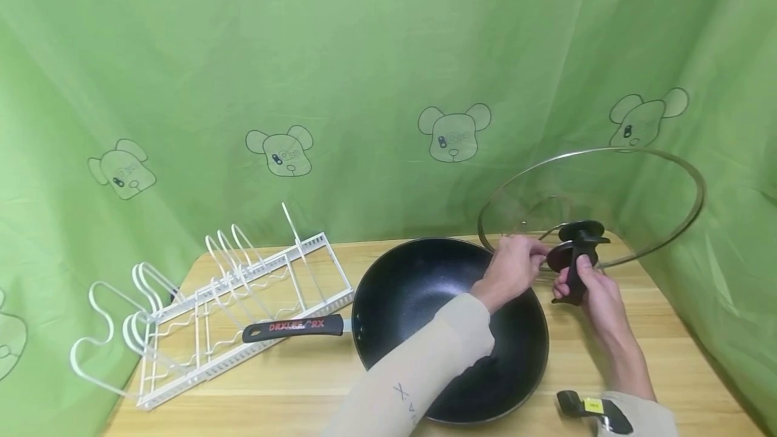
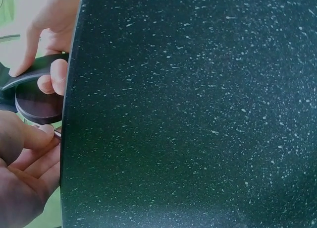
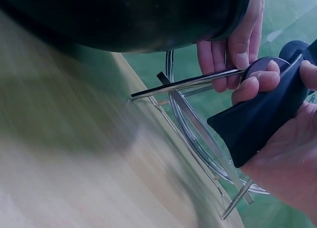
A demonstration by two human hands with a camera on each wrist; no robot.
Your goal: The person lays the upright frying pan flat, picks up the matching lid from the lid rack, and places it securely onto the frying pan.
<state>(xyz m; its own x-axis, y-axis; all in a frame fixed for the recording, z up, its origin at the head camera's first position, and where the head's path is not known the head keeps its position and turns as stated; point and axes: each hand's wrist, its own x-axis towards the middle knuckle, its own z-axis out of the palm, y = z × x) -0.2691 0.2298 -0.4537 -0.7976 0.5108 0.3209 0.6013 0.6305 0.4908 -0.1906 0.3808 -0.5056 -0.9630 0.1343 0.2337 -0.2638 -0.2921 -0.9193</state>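
My right hand (image 1: 601,299) grips the black upright handle (image 1: 573,285) of a round glass lid (image 1: 701,187), thumb along its near side. The lid is tilted up at the right, its metal rim facing back. With fingers and thumb my left hand (image 1: 512,268) pinches a thin metal bar (image 3: 190,83) beside a round dark disc (image 3: 265,65) near the handle. Crossing metal strips (image 3: 200,134) show below the bar in the right wrist view. Under my left forearm lies a black wok (image 1: 419,295), its speckled surface (image 2: 198,109) filling most of the left wrist view.
A white wire rack (image 1: 249,349) with tall loops stands at the left. The wok's black handle (image 1: 297,328) with red lettering reaches over the rack's front edge. A green curtain (image 1: 364,86) with bear outlines surrounds the wooden table (image 1: 291,390) at the back and sides.
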